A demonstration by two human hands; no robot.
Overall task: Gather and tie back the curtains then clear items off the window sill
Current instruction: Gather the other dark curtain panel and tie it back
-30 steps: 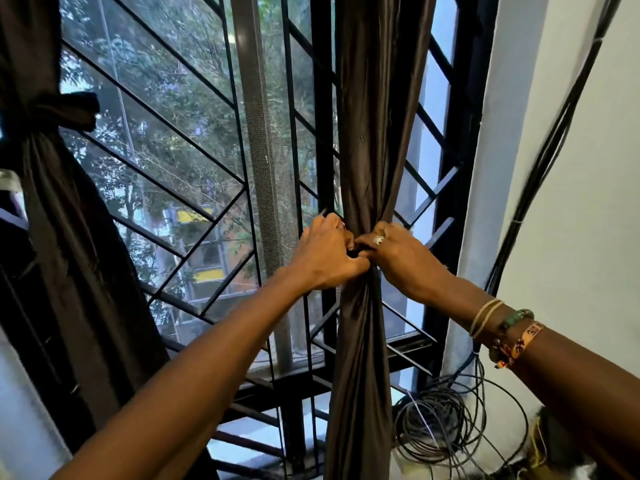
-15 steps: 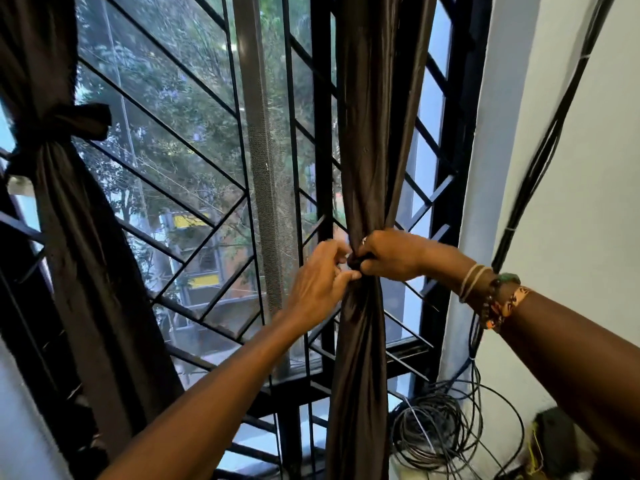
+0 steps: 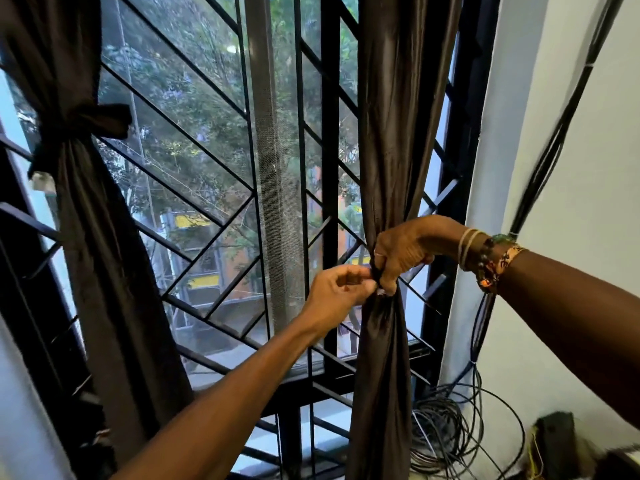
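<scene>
Right side of the window, hanging down: dark brown satiny curtain point(image 3: 398, 133), bunched into a narrow rope about halfway up. Clamped round that bunch, right hand point(image 3: 403, 256), fingers curled tight. Right up against it, left hand point(image 3: 337, 289), pinching a small dark bit of fabric point(image 3: 374, 276) at the gather with thumb and fingertips. Can't tell if tie strip or just a curtain fold, tbh. Over on the left, matching dark brown curtain point(image 3: 104, 271), already cinched with a dark fabric knot point(image 3: 79, 128). Behind both, black metal window grille with diagonal bars point(image 3: 194, 147). Bottom right corner, loose coil of black cables point(image 3: 446, 441) by the white wall point(image 3: 571, 168). Beaded and thread bracelets point(image 3: 488, 261) on the right wrist.
</scene>
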